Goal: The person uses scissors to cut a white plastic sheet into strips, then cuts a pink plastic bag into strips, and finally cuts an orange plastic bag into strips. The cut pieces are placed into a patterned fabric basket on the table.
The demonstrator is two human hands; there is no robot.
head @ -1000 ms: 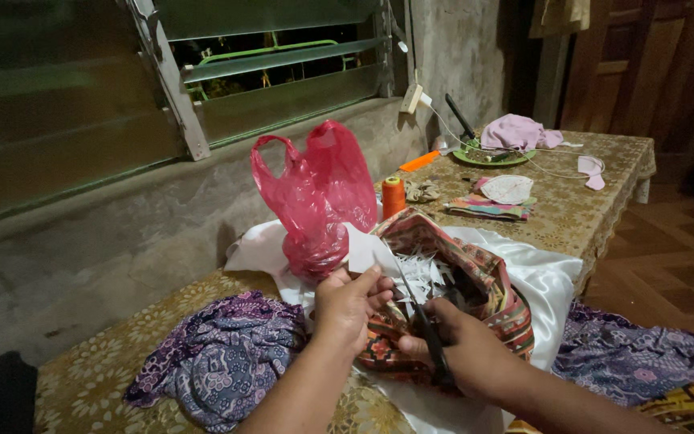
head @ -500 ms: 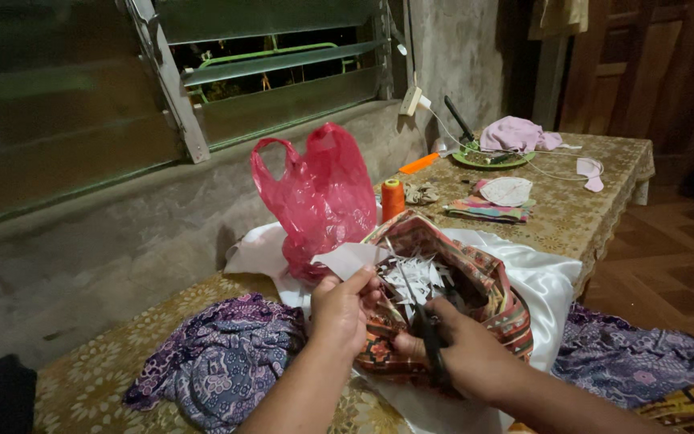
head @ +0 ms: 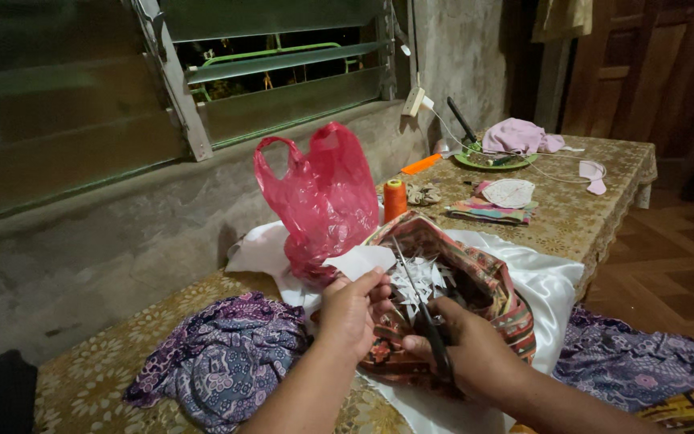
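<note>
The left hand pinches a white paper piece between thumb and fingers, holding it just above the patterned cloth that cradles a heap of white paper scraps. The right hand is closed around the handles of the scissors, whose blades point up at the paper's edge. A red plastic bag stands just behind on the surface, with an orange thread spool beside it.

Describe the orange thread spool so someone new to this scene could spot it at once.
Start at the long table under the window. Just right of the red plastic bag stands the orange thread spool. It is the only upright, bright orange cylinder; its neighbours are flat or crumpled cloth.
</note>
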